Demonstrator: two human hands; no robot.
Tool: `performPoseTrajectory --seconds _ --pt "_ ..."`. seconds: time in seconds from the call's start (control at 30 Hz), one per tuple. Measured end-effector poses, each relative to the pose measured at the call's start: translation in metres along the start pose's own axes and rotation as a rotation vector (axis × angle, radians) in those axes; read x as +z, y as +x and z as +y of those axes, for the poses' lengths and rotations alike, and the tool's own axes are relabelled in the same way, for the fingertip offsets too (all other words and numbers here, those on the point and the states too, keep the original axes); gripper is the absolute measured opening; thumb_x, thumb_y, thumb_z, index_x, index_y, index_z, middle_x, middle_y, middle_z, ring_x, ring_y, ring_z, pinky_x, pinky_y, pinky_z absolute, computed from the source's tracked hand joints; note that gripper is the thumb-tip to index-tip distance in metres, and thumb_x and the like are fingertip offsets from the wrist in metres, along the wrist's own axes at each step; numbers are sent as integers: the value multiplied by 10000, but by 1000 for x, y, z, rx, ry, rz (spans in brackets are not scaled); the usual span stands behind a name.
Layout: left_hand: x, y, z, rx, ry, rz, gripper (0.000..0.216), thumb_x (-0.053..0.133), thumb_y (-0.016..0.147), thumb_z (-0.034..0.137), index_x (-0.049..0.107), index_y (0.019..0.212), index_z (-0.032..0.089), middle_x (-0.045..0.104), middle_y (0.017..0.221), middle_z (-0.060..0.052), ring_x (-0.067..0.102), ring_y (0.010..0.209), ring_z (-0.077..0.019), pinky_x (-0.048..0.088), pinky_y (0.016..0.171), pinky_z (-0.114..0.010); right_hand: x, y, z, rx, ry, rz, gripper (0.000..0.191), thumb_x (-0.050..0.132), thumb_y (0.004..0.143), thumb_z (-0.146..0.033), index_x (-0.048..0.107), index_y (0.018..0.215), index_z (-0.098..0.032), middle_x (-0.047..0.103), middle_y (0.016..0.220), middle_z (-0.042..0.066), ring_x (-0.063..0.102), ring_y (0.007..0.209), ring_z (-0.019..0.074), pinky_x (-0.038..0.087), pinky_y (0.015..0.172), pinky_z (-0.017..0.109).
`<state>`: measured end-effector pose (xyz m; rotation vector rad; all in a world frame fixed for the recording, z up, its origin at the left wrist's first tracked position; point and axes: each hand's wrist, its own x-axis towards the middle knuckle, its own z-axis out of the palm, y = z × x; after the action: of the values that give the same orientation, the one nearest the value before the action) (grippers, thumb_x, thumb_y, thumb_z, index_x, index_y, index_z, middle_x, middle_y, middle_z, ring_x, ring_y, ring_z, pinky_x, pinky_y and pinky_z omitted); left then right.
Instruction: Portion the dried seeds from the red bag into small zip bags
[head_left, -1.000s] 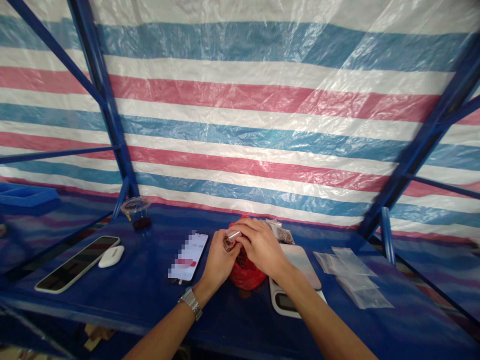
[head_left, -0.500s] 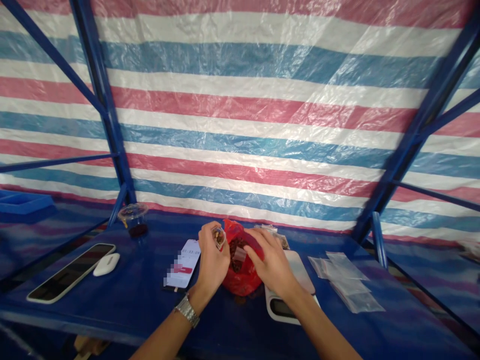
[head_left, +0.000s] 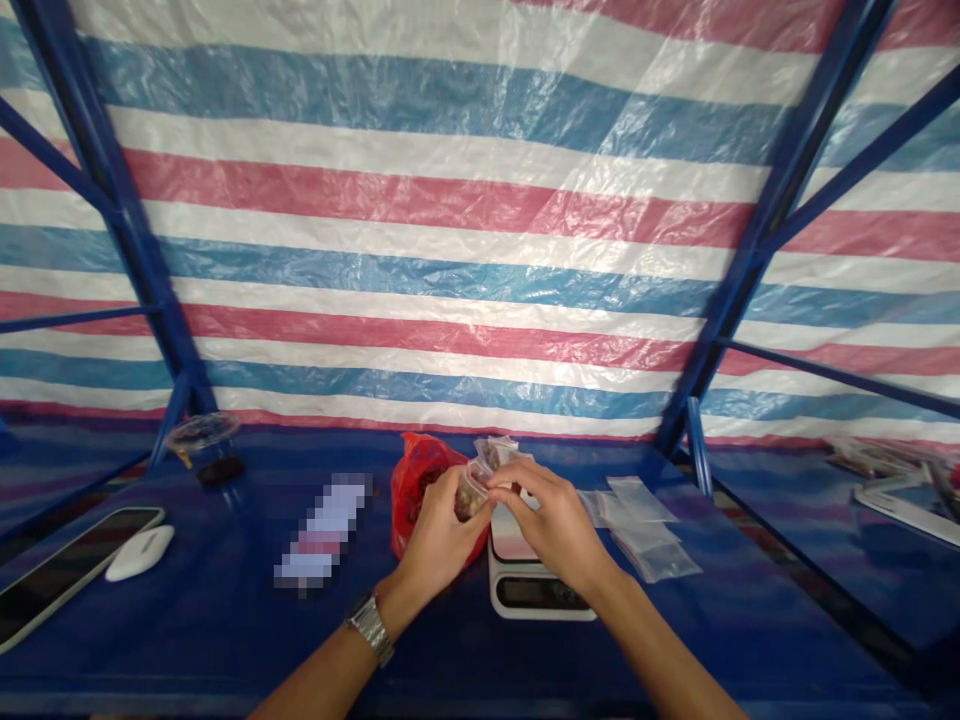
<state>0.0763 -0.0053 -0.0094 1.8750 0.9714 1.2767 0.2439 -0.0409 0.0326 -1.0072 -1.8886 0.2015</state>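
Left hand: The left hand (head_left: 442,535) is seen closed around the body of a small clear bag (head_left: 470,494), a metal-banded watch (head_left: 370,627) worn at its wrist.
Right hand: The bag's upper edge appears pinched between thumb and forefinger of the right hand (head_left: 553,505), so that both hands are brought together on one piece.
Clear bag: It is held in front of the worker, above the gap between red bag and scale, its brownish contents partly hidden by fingers.
Handling: Light weight, soft film and a slippery surface are to be expected; the loose filling would probably be shifted by a squeeze, and its brittleness cannot be told.
Best hold: The filled lower part is best cradled from below, the rim best pinched at its edge.
Red bag: Dark pieces are contained in the crumpled red plastic bag (head_left: 405,490), just left of the hands.
Scale: A white scale (head_left: 499,592) is set under and near the right hand, with filled bags (head_left: 496,452) placed beyond it.
Right side: Flat clear bags (head_left: 645,535) are spread on the blue table (head_left: 750,620).
Left side: A pixelated phone screen (head_left: 322,530) is passed before a lidded cup (head_left: 206,450) is reached, farther left.
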Motion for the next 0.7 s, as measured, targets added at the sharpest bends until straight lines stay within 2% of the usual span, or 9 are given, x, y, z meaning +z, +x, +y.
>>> performPoseTrajectory --seconds 0.07,0.2,0.27,0.3,0.37,0.47,0.53,0.6,0.7 --pt "6 0 5 35 55 7 225 636 934 314 601 1140 230 654 1100 -56 633 1036 -221 504 942 -386 -8 -5 4 38 40 -7 95 626 992 -237 716 1003 -264 739 972 9 683 881 181 514 814 286" --pt "18 0 13 84 170 -36 689 767 839 367 444 1438 260 561 1277 -98 553 1212 -280 458 1064 -463 -33 -10 15 121 -13 85 111 617 991 -275 723 1023 -261 751 983 17 686 866 188 518 770 284" --pt "22 1 14 101 216 -77 827 796 809 420 378 1506 265 518 1332 -111 501 1276 -300 421 1118 -495 -49 -11 21 142 -103 125 129 604 992 -284 723 1031 -253 755 988 29 690 870 198 517 758 289" --pt "24 2 13 109 235 -89 824 780 823 446 372 1517 268 504 1344 -113 483 1295 -302 406 1136 -505 -56 -11 24 139 -160 124 140 589 997 -279 721 1031 -247 754 1000 37 693 889 205 517 777 297" --pt "26 6 8 109 260 -60 673 682 904 465 420 1491 269 501 1329 -109 475 1299 -293 389 1154 -511 -64 -13 28 120 -290 65 172 549 1010 -247 720 1024 -240 750 1033 50 696 934 214 511 831 317" --pt "26 13 -2 55 269 111 378 496 1007 408 549 1344 245 539 1233 -99 527 1228 -269 413 1130 -499 -59 -18 31 86 -468 -152 244 509 1019 -190 728 1093 -267 747 1103 50 700 994 226 493 889 352" --pt "22 16 -7 9 265 225 301 441 1023 376 590 1240 230 564 1181 -95 563 1169 -264 453 1080 -486 -51 -22 31 68 -523 -277 313 499 1025 -183 695 1234 -308 744 1167 45 701 1039 232 488 917 372" --pt "15 18 -9 -9 265 283 268 436 1019 366 600 1177 225 589 1131 -86 599 1089 -255 496 1008 -463 -47 -25 30 79 -530 -289 397 470 1039 -193 610 1384 -332 733 1227 49 698 1085 239 485 950 397" --pt "0 15 -6 17 283 302 219 449 1003 336 611 1102 227 620 1051 -64 634 966 -230 532 904 -415 -55 -29 34 154 -518 -163 417 408 1060 -220 571 1430 -317 728 1246 63 705 1092 248 498 948 412"
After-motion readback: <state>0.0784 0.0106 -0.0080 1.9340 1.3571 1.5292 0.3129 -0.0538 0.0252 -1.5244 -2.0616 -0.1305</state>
